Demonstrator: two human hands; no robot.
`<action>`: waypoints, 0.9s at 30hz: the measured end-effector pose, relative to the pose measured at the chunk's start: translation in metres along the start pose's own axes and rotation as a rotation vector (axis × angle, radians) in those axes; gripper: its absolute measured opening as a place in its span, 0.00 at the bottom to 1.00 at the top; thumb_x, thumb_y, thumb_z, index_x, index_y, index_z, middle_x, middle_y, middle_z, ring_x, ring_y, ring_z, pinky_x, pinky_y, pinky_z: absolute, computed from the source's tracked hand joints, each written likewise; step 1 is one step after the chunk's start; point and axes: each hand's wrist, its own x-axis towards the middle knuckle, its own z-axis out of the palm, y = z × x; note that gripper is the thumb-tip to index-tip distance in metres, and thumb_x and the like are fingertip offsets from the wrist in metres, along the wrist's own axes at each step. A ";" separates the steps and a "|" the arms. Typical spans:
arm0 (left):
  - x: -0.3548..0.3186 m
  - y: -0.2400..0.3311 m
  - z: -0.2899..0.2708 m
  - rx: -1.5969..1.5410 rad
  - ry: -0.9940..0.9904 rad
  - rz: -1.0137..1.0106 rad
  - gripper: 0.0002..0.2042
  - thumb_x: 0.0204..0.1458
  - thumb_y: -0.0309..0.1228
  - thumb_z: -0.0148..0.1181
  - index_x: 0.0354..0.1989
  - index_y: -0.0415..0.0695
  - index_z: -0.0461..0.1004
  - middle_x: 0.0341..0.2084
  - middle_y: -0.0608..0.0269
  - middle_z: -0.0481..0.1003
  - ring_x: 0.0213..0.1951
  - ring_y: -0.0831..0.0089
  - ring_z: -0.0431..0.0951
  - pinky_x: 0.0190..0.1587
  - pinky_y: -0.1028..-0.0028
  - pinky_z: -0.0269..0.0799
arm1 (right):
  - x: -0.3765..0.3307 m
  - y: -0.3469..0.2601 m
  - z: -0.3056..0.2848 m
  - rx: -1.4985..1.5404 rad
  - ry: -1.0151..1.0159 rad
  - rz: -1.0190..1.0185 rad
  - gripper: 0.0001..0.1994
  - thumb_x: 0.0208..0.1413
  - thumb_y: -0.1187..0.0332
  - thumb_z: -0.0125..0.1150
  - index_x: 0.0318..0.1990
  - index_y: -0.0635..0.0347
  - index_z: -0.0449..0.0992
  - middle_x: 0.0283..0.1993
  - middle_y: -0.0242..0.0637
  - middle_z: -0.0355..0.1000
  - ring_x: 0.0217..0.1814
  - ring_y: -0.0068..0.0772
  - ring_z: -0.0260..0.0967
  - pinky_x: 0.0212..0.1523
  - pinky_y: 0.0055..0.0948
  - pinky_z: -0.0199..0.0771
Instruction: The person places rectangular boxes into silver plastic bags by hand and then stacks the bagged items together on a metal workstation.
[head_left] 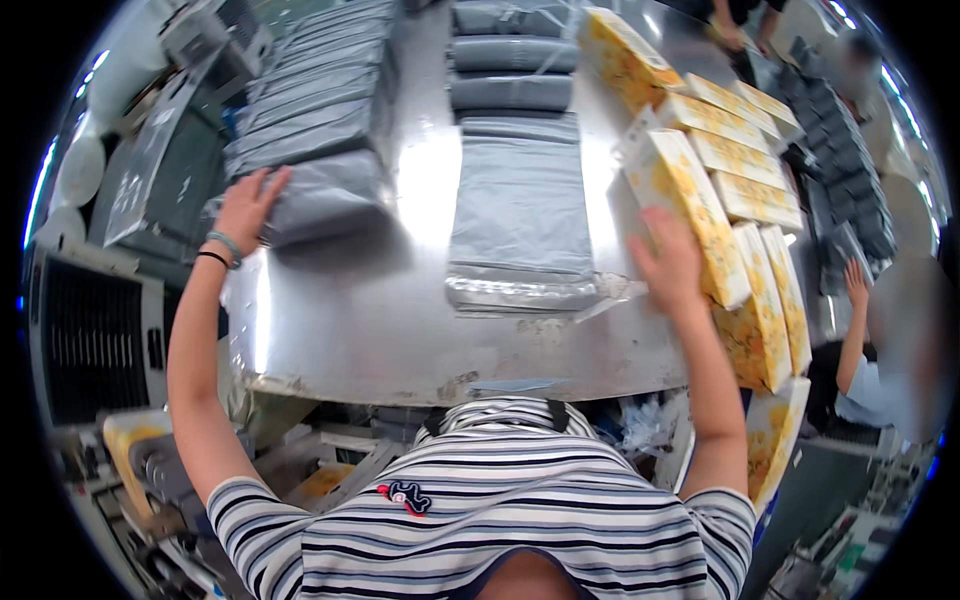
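My left hand [250, 212] rests with fingers spread against the left end of a grey plastic-wrapped parcel [335, 200], the nearest of a long row on the table's left side. My right hand [668, 258], slightly blurred, has its thumb apart from its fingers. It is beside the left side of a white and yellow flower-patterned box [695, 205]; whether it touches the box I cannot tell. Between my hands lies a flat stack of grey plastic mailing bags [522, 200], its clear-edged end toward me.
The metal table [420, 340] has a curved-looking front edge near my body. Rolled grey bundles [512, 92] lie beyond the bag stack. Several more flowered boxes [745, 150] crowd the right side. A co-worker's hand [856, 282] is at far right beside a row of dark parcels [835, 150].
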 end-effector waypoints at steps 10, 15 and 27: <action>0.094 0.094 -0.005 -0.445 0.294 0.213 0.48 0.37 0.36 0.70 0.67 0.50 0.46 0.64 0.51 0.53 0.65 0.52 0.52 0.63 0.60 0.52 | 0.031 0.082 -0.025 -0.080 -0.261 0.566 0.46 0.35 0.50 0.65 0.66 0.47 0.52 0.55 0.58 0.63 0.55 0.56 0.64 0.55 0.42 0.64; 0.098 0.317 0.022 -1.961 -0.077 -0.004 0.41 0.56 0.47 0.53 0.68 0.42 0.36 0.67 0.48 0.44 0.67 0.61 0.47 0.65 0.68 0.47 | 0.007 0.026 0.041 0.640 -0.341 0.538 0.34 0.56 0.53 0.49 0.64 0.67 0.51 0.58 0.54 0.64 0.61 0.46 0.61 0.61 0.36 0.57; 0.036 0.280 0.041 -1.299 0.307 -0.223 0.24 0.51 0.26 0.53 0.58 0.35 0.59 0.53 0.45 0.65 0.57 0.55 0.64 0.62 0.65 0.53 | -0.071 -0.037 0.080 0.498 -0.184 0.191 0.10 0.52 0.70 0.54 0.41 0.65 0.72 0.49 0.47 0.68 0.44 0.44 0.70 0.43 0.34 0.71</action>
